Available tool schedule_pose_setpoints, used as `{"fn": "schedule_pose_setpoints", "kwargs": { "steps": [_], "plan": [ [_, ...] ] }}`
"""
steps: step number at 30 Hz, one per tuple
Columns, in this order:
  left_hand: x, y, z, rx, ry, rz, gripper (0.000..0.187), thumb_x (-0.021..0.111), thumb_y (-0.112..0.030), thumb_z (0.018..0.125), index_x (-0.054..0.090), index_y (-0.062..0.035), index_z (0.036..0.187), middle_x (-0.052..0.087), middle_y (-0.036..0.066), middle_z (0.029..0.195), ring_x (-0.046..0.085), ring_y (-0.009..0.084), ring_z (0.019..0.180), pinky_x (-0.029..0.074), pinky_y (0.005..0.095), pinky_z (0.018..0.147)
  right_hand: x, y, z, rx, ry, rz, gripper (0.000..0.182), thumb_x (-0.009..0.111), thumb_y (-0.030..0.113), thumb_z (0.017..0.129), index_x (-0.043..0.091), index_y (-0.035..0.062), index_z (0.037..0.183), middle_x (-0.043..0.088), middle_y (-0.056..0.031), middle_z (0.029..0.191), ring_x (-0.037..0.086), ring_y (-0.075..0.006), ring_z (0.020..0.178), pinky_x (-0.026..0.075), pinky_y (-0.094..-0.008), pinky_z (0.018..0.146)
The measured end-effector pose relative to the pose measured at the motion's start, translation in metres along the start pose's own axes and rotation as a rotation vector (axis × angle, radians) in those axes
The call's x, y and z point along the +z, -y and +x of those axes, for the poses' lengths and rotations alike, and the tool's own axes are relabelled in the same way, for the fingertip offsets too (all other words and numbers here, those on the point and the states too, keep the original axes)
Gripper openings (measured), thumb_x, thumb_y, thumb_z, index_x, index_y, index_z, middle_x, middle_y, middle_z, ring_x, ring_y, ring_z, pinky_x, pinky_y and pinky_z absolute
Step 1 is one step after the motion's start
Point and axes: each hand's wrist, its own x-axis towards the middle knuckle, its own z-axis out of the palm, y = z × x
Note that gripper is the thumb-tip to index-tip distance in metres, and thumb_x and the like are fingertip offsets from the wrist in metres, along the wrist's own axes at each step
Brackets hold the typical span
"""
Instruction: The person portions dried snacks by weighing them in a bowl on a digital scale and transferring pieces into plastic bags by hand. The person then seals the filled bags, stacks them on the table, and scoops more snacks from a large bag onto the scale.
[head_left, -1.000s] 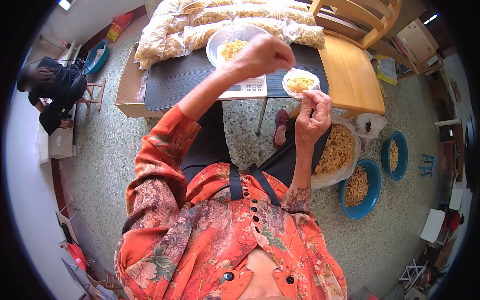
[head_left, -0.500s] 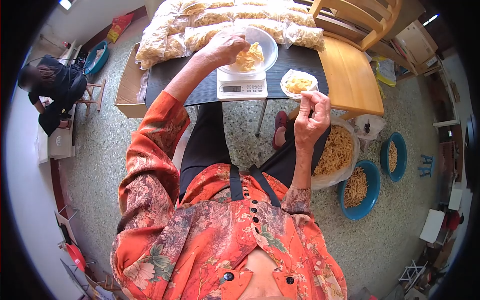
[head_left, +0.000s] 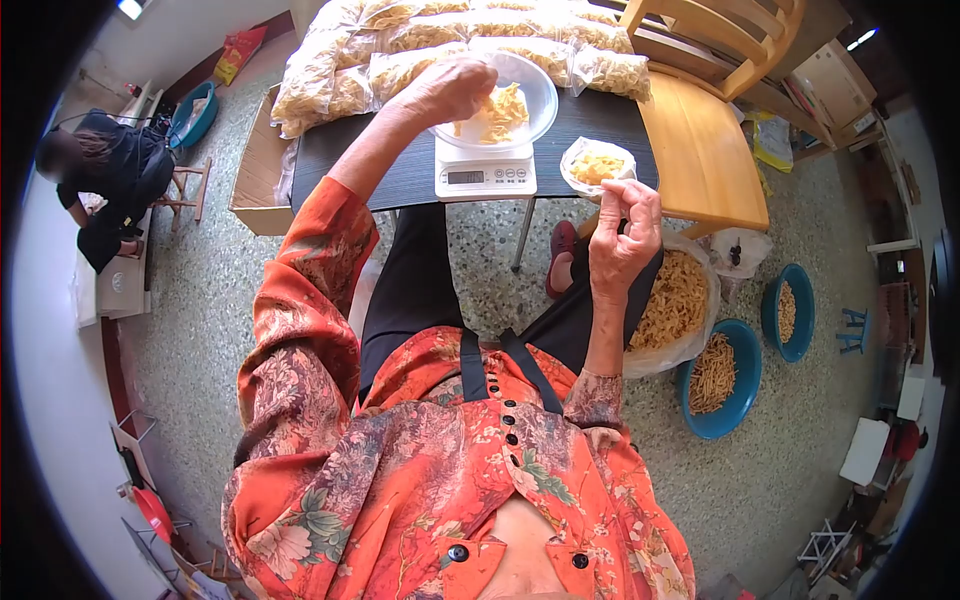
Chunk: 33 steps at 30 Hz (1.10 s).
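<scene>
My left hand (head_left: pixel 455 92) is over the left rim of a clear plastic bowl (head_left: pixel 542 100), fingers curled closed; what they hold, if anything, is hidden. Pale yellow dried strips (head_left: pixel 505 112) lie in the bowl. The bowl sits on a white digital kitchen scale (head_left: pixel 486 176), whose display digits are too small to read. At the table's front right corner, my right hand (head_left: pixel 627 235) pinches the near edge of a small white plastic bag (head_left: pixel 572 160). That bag is open at the top, with yellow strips (head_left: pixel 598 167) inside.
Filled clear bags (head_left: pixel 420 70) are stacked along the back of the dark table (head_left: pixel 390 170). A wooden chair (head_left: pixel 700 150) adjoins it on the right. Below right are a large lined container of strips (head_left: pixel 672 300) and blue basins (head_left: pixel 740 400). A person (head_left: pixel 120 160) sits far left.
My left hand has shifted slightly left at the bowl's rim, its fingers drawn back from the strips. My right hand and the small bag look unchanged.
</scene>
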Motion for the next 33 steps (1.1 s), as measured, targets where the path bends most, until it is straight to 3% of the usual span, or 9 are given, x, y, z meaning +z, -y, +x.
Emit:
{"fn": "schedule_pose_setpoints", "kwargs": {
  "steps": [5, 9, 11, 13, 18, 21, 26, 29, 33],
  "plan": [
    [-0.020, 0.012, -0.004, -0.194, -0.137, -0.568, 0.017, 0.076, -0.014, 0.081, 0.072, -0.0042, 0.094, 0.071, 0.008, 0.080, 0.068, 0.0159, 0.070, 0.055, 0.0298, 0.061, 0.000, -0.003, -0.001, 0.017, -0.011, 0.018, 0.006, 0.071, -0.003, 0.086, 0.069, 0.0011, 0.090, 0.064, -0.0082, 0.091, 0.065, -0.0238, 0.088, 0.053, -0.0348, 0.081],
    [-0.025, 0.026, -0.010, -0.407, -0.079, -0.967, 0.021, 0.078, -0.019, 0.087, 0.071, -0.0026, 0.099, 0.071, 0.004, 0.083, 0.065, 0.0082, 0.073, 0.052, 0.0225, 0.064, 0.000, -0.004, -0.001, 0.010, -0.005, 0.020, 0.007, 0.071, -0.002, 0.086, 0.068, 0.0011, 0.091, 0.065, -0.0082, 0.091, 0.065, -0.0237, 0.089, 0.053, -0.0350, 0.081],
    [-0.026, 0.026, -0.010, -0.461, -0.068, -1.074, 0.024, 0.079, -0.018, 0.087, 0.070, -0.0011, 0.102, 0.070, 0.006, 0.086, 0.066, 0.0101, 0.075, 0.052, 0.0213, 0.063, -0.001, -0.004, -0.001, 0.005, -0.005, 0.015, 0.007, 0.071, -0.002, 0.086, 0.068, 0.0012, 0.091, 0.065, -0.0083, 0.091, 0.065, -0.0239, 0.089, 0.053, -0.0352, 0.081],
    [-0.028, 0.022, -0.010, -0.492, -0.111, -1.603, 0.025, 0.078, -0.013, 0.087, 0.068, -0.0013, 0.106, 0.070, 0.007, 0.091, 0.068, 0.0124, 0.079, 0.054, 0.0203, 0.065, -0.001, -0.005, -0.001, 0.003, 0.000, 0.016, 0.007, 0.071, -0.002, 0.086, 0.069, 0.0017, 0.092, 0.065, -0.0087, 0.091, 0.065, -0.0248, 0.090, 0.053, -0.0358, 0.081],
    [-0.026, -0.022, -0.001, -0.382, 0.050, -1.787, 0.023, 0.075, -0.011, 0.090, 0.064, -0.0023, 0.108, 0.070, 0.008, 0.093, 0.068, 0.0121, 0.078, 0.056, 0.0208, 0.067, 0.001, -0.005, 0.003, -0.010, 0.005, -0.003, 0.007, 0.071, -0.001, 0.086, 0.068, 0.0019, 0.091, 0.065, -0.0099, 0.091, 0.066, -0.0260, 0.089, 0.053, -0.0363, 0.081],
    [-0.020, -0.058, 0.010, -0.276, 0.209, -1.784, 0.024, 0.078, -0.012, 0.087, 0.066, 0.0003, 0.104, 0.071, 0.010, 0.090, 0.070, 0.0145, 0.076, 0.058, 0.0233, 0.068, 0.003, -0.005, 0.005, -0.002, 0.004, 0.008, 0.007, 0.071, 0.000, 0.085, 0.068, 0.0019, 0.091, 0.065, -0.0104, 0.091, 0.066, -0.0264, 0.088, 0.053, -0.0365, 0.080],
    [-0.012, -0.112, 0.021, -0.142, 0.199, -1.192, 0.021, 0.077, -0.012, 0.086, 0.068, 0.0003, 0.100, 0.070, 0.004, 0.088, 0.066, 0.0081, 0.075, 0.055, 0.0222, 0.065, -0.001, -0.006, 0.007, -0.048, 0.002, -0.014, 0.008, 0.071, -0.001, 0.086, 0.067, 0.0025, 0.092, 0.065, -0.0102, 0.091, 0.066, -0.0263, 0.088, 0.053, -0.0372, 0.080],
    [0.004, -0.131, 0.027, -0.007, -0.026, -0.954, 0.019, 0.077, -0.009, 0.078, 0.071, -0.0017, 0.094, 0.069, 0.007, 0.079, 0.067, 0.0121, 0.070, 0.055, 0.0287, 0.064, -0.003, -0.008, 0.006, -0.046, -0.003, -0.014, 0.008, 0.070, -0.001, 0.086, 0.067, 0.0028, 0.092, 0.064, -0.0103, 0.091, 0.065, -0.0267, 0.088, 0.053, -0.0377, 0.080],
    [0.008, -0.141, 0.031, 0.076, 0.008, -0.689, 0.014, 0.078, -0.009, 0.079, 0.072, -0.0038, 0.091, 0.068, 0.005, 0.083, 0.068, 0.0168, 0.075, 0.054, 0.0302, 0.069, -0.007, -0.009, 0.007, -0.083, -0.010, -0.024, 0.009, 0.070, -0.001, 0.086, 0.066, 0.0031, 0.092, 0.064, -0.0106, 0.091, 0.065, -0.0281, 0.087, 0.053, -0.0382, 0.080]
  ]
}}
